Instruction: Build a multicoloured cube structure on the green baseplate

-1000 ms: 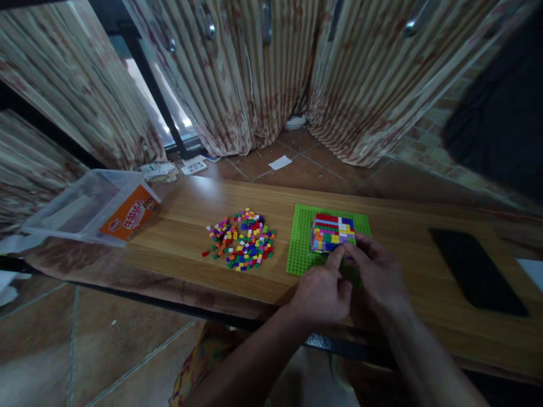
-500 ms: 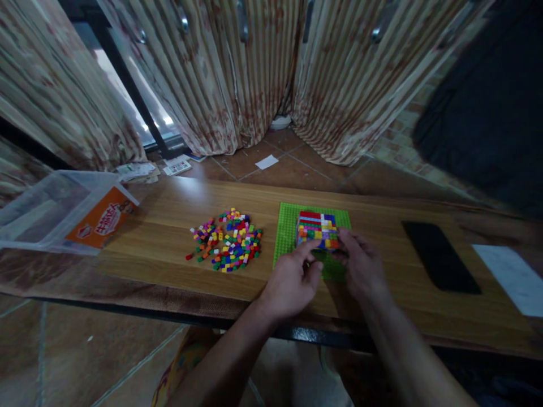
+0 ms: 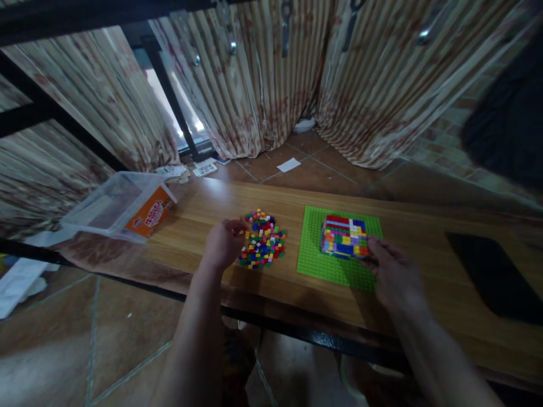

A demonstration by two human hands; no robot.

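A block built of many-coloured toy bricks (image 3: 344, 236) sits on a green studded baseplate (image 3: 311, 249). My right hand (image 3: 394, 274) grips the block's right end, with the fingertips at its near corner. To the left lies a loose pile of small toy bricks (image 3: 267, 243) in mixed colours. My left hand (image 3: 224, 244) is at the left edge of this pile, fingers reaching over the bricks and slightly apart. I see no brick held in it, though the fingertips are small and dim.
A clear plastic box (image 3: 106, 206) with an orange label stands at the table's left end. Toward the right of the wooden table (image 3: 190, 249) lies a flat black object (image 3: 494, 277). Striped curtains (image 3: 263, 85) hang behind, and papers (image 3: 206, 168) lie beyond the far edge.
My left hand has left the brick block and moved left to the loose pile. My right hand stays at the block's right end. The view has shifted left.
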